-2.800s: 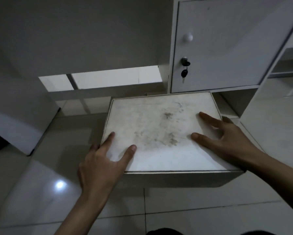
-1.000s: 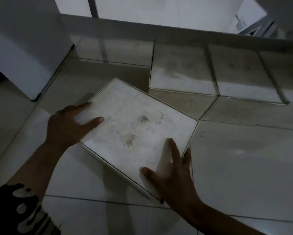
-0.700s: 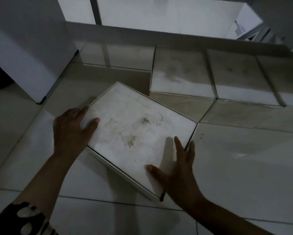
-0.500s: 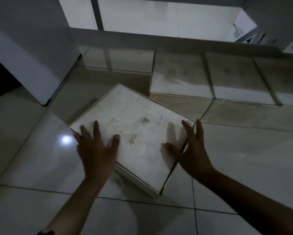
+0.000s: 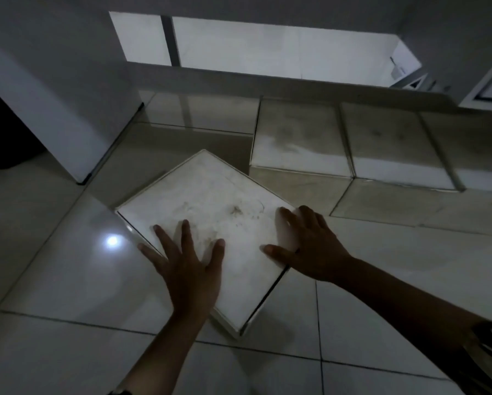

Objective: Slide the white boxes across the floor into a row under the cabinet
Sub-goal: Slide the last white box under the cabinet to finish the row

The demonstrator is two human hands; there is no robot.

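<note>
Left hand (image 5: pixel 189 269) and right hand (image 5: pixel 310 246): fingers spread flat, pressed on the smudged flat white cardboard box (image 5: pixel 207 223), which is skewed on the glossy tiled floor (image 5: pixel 68 280) near the row of boxes (image 5: pixel 301 143). Recommended: even palm pressure is applied, the box squared, then slid into line.

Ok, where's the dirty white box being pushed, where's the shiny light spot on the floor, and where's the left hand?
Dirty white flat box (image 5: pixel 210 203): head view, middle of its smudged lid.
Shiny light spot (image 5: pixel 112 241): head view, centre of the glare on the floor tile.
Left hand (image 5: pixel 190 273): head view, back of the hand.
</note>
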